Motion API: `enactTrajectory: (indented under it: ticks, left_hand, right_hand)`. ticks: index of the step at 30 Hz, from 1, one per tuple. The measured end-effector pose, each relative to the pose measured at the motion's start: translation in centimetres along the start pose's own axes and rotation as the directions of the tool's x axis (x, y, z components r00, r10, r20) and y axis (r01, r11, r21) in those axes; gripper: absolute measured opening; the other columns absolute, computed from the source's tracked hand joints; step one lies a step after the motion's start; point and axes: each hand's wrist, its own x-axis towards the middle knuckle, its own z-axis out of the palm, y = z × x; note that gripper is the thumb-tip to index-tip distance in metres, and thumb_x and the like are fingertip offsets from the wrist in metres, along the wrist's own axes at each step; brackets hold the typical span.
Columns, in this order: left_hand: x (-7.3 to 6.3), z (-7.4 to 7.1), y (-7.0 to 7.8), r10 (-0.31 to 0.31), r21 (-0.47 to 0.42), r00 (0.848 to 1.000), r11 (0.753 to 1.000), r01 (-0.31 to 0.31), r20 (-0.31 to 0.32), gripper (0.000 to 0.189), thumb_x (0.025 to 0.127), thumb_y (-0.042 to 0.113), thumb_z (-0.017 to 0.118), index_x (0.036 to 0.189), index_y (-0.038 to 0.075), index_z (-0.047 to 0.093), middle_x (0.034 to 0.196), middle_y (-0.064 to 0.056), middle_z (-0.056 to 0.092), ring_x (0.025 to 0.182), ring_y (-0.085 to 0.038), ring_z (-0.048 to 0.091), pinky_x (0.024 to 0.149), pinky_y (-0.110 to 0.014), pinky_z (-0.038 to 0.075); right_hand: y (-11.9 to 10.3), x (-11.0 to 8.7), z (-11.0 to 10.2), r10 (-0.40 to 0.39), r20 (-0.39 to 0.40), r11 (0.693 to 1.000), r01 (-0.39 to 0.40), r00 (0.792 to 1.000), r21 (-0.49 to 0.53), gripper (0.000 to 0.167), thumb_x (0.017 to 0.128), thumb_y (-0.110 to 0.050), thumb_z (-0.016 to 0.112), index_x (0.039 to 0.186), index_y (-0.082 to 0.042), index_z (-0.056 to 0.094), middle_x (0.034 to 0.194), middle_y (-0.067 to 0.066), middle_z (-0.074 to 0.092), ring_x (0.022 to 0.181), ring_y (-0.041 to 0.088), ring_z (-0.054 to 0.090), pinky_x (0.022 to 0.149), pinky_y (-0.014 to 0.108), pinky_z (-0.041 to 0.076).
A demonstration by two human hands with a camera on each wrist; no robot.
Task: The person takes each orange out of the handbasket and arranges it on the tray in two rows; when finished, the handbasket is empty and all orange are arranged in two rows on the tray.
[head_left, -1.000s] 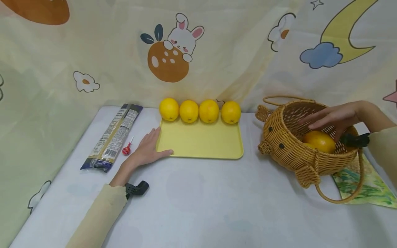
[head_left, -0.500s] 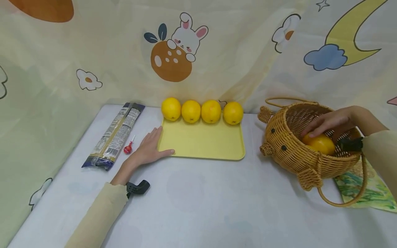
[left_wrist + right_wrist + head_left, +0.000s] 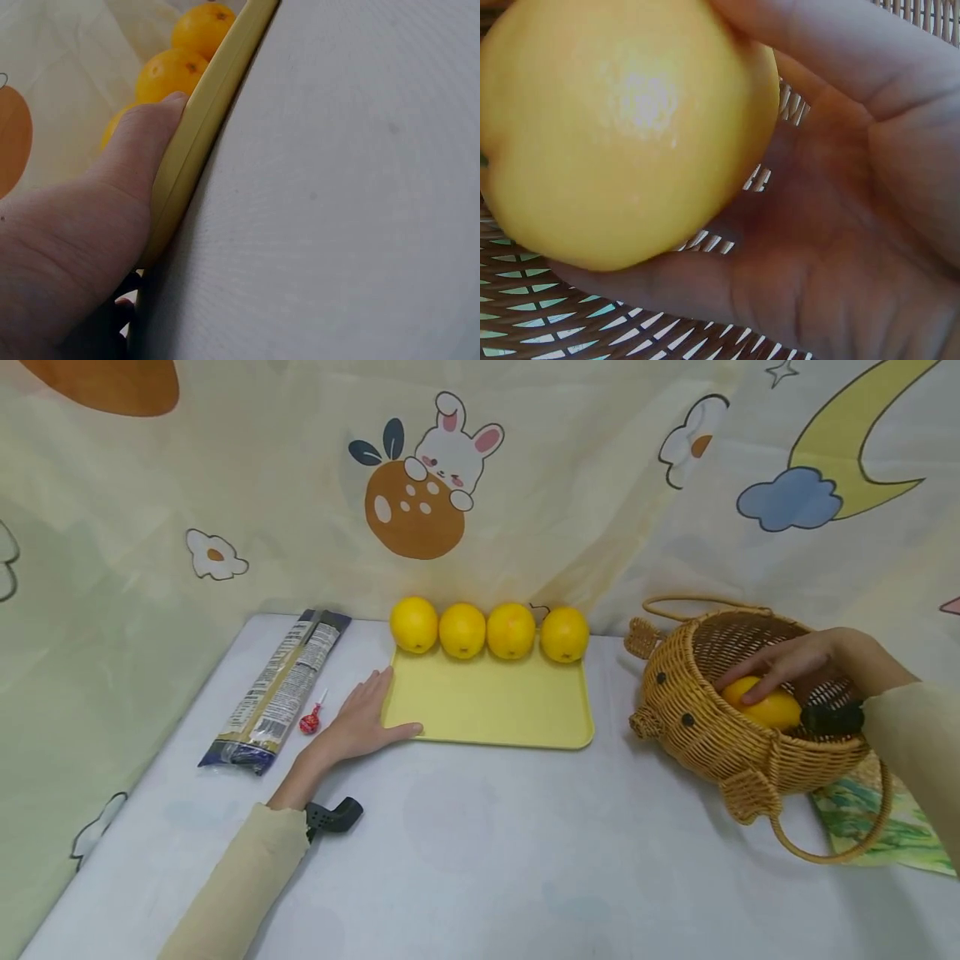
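My right hand (image 3: 806, 658) reaches into a wicker basket (image 3: 712, 739) shaped like an animal's head, at the right in the head view. It grips an orange (image 3: 772, 708) there; the right wrist view shows the thumb on one side of the orange (image 3: 622, 135) and a finger curled under the other. My left hand (image 3: 358, 720) lies with straight, spread fingers along the left end of a yellow tray (image 3: 487, 703), thumb at its front edge. Several oranges (image 3: 462, 631) stand in a row along the tray's back edge.
A long printed plastic packet (image 3: 277, 689) and a red-wrapped lollipop (image 3: 310, 720) lie left of the left hand. A green and yellow patterned piece (image 3: 877, 827) lies partly under the basket, whose handle (image 3: 821, 858) loops toward the front. A printed cloth (image 3: 285, 468) hangs behind the table.
The right hand has lowered into the basket and closed its fingers round the orange, which has shifted slightly left. The left hand keeps its place on the tray. The view moved slightly.
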Motion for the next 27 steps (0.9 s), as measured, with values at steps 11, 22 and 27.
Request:
enactTrajectory:
  ticks: [11,22,27]
  left_hand:
    - [0.09,0.11,0.13,0.0,-0.001,1.0,1.0,0.0,0.0,0.116,0.082,0.065,0.062,0.156,0.004,-0.002,0.164,-0.016,-0.001,0.153,-0.035,-0.001,0.125,-0.051,0.001]
    - [0.03,0.02,0.18,-0.003,0.002,1.0,1.0,0.003,0.002,0.114,0.083,0.064,0.062,0.156,0.003,-0.002,0.164,-0.017,-0.001,0.152,-0.035,-0.001,0.125,-0.051,0.001]
    - [0.08,0.14,0.2,0.001,-0.009,1.0,1.0,-0.001,0.0,0.115,0.082,0.064,0.062,0.156,0.004,-0.001,0.164,-0.017,0.0,0.153,-0.035,0.0,0.125,-0.05,0.001]
  right_hand:
    - [0.14,-0.09,0.27,0.068,-0.094,0.997,-0.064,0.993,0.041,0.048,0.105,-0.033,0.037,0.15,-0.017,0.035,0.138,0.01,0.048,0.114,0.027,0.055,0.094,0.048,0.053]
    - [-0.11,-0.16,0.57,0.076,-0.178,0.997,-0.079,0.981,-0.009,0.055,0.104,-0.038,0.039,0.151,-0.01,0.031,0.144,0.02,0.041,0.11,0.025,0.054,0.09,0.045,0.055]
    - [0.19,-0.04,0.79,0.076,-0.204,0.996,-0.082,0.976,-0.02,0.061,0.104,-0.037,0.04,0.153,-0.007,0.023,0.141,0.022,0.04,0.106,0.026,0.053,0.086,0.045,0.057]
